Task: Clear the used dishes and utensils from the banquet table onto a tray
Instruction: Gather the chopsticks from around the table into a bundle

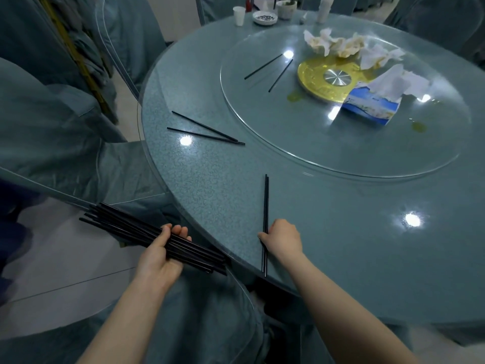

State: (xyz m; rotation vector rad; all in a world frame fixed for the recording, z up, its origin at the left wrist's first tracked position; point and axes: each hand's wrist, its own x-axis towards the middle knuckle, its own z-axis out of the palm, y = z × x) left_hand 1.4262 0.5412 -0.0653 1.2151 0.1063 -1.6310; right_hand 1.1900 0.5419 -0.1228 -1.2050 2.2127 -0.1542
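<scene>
My left hand grips a bundle of several black chopsticks, held off the table's near-left edge. On the table's near edge my right hand pinches a pair of black chopsticks that point away from me. Another chopstick pair lies spread in a V on the table to the left. A third pair rests on the glass turntable. No tray is in view.
The turntable carries crumpled napkins, a torn blue tissue box and a gold centre disc. At the far edge stand a white cup, a small dish and a bowl. Covered chairs crowd the left side.
</scene>
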